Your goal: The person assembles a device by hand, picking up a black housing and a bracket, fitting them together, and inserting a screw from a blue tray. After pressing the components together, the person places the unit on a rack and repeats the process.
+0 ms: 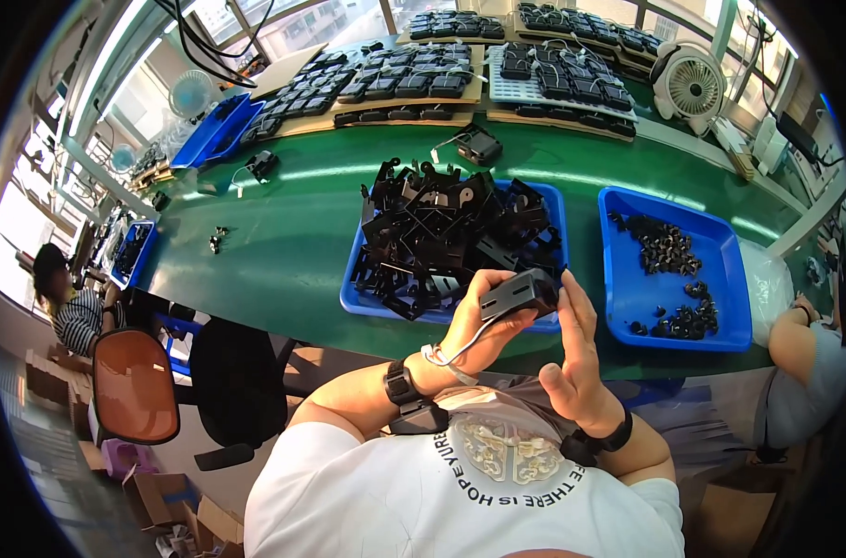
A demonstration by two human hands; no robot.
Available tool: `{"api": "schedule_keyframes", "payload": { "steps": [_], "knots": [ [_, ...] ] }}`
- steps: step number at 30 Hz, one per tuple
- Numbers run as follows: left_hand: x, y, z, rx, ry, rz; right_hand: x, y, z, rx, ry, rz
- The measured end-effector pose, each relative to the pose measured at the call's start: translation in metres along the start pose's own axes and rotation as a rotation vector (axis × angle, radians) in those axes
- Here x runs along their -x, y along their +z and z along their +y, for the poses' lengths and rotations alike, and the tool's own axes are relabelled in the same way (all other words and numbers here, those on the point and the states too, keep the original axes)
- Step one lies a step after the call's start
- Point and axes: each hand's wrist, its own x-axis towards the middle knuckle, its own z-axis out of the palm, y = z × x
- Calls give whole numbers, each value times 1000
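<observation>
In my left hand (476, 342) is a small black box-shaped device (510, 297) with slots in its side. Its white cable (468, 350) trails down over my left wrist. My right hand (579, 377) is open beside the device, fingers stretched upward and thumb apart, its fingertips close to the device's right end; whether they touch it I cannot tell. Just beyond both hands stands a blue tray (356, 299) heaped with black brackets (432, 228).
To the right, another blue tray (627, 296) holds small dark parts (663, 246). Rows of black devices (395, 74) lie on boards along the back of the green table (284, 223). A fan (691, 82) stands back right. Other people (74, 312) sit at both sides; an orange-backed chair (135, 386) is left.
</observation>
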Motion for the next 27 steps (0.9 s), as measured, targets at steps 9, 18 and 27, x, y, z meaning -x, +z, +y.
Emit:
{"api": "schedule_keyframes", "payload": {
  "steps": [9, 18, 27],
  "knots": [
    [1, -11, 17, 153, -195, -177, 7, -21, 16, -413, 338, -64],
    [2, -14, 15, 6, -385, -314, 17, -7, 16, -739, 473, -65],
    [9, -18, 11, 446, -393, -325, 21, -10, 21, -788, 471, -36]
  ]
}}
